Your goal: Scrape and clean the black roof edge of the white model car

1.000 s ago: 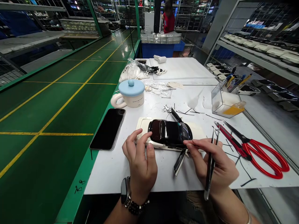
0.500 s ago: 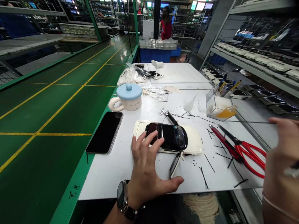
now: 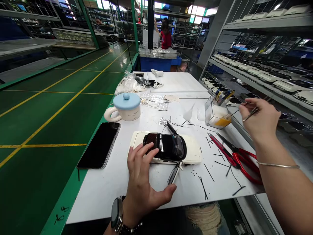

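Note:
A model car (image 3: 190,153) with a white body and black roof lies on the white table (image 3: 117,186), one door (image 3: 174,173) hanging open toward me. My left hand (image 3: 143,182) rests beside it, fingers spread, fingertips touching the rear of the black roof. My right hand (image 3: 258,122) is raised at the right, closed in a pinch on metal tweezers (image 3: 250,112). A thin black strip runs from that hand toward a clear plastic box (image 3: 215,114) holding pens and an orange-tipped bottle.
Red scissors (image 3: 241,158) and loose black strips (image 3: 204,187) lie right of the car. A black phone (image 3: 99,145) sits at the table's left edge, with a blue-lidded mug (image 3: 126,107) behind it. Shelves of car bodies (image 3: 269,78) line the right. A person in red (image 3: 166,37) stands far back.
My right hand left the car, swung out to the right and rose toward the clear box with the tweezers. My left hand's fingers spread out over the car's rear.

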`<action>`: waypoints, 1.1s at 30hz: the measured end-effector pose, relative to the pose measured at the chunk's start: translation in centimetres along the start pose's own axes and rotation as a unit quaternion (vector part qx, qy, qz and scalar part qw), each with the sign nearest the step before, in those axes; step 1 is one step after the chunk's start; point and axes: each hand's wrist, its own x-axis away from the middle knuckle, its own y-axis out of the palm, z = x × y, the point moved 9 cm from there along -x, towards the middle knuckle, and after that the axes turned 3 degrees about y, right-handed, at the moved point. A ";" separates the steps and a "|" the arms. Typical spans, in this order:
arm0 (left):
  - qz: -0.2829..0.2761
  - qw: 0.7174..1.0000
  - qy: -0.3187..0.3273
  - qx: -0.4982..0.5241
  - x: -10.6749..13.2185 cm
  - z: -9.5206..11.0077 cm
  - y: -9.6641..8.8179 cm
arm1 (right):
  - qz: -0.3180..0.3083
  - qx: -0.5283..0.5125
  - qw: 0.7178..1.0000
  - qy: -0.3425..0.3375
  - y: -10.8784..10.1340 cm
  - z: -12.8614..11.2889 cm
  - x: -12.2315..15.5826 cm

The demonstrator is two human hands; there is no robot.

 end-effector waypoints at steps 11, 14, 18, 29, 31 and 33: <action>0.093 0.987 -0.134 -0.015 0.8 -2.4 -1.6 | -0.240 -0.339 0.907 0.073 2.6 -14.0 9.0; 0.096 0.985 -0.145 -0.016 0.9 -2.5 -1.6 | -0.377 -0.309 0.844 0.225 6.6 -14.6 12.7; 0.082 0.985 -0.150 -0.023 0.9 -2.6 -1.5 | -0.427 -0.258 0.815 0.294 9.6 -15.3 14.9; 0.080 0.986 -0.148 -0.020 0.9 -2.4 -1.6 | -0.428 -0.274 0.805 0.306 10.6 -15.9 16.0; 0.080 0.986 -0.147 -0.017 0.9 -2.5 -1.5 | -0.429 -0.269 0.808 0.300 10.5 -16.1 15.9; 0.079 0.986 -0.145 -0.015 0.9 -2.5 -1.5 | -0.432 -0.267 0.809 0.295 10.4 -16.2 16.0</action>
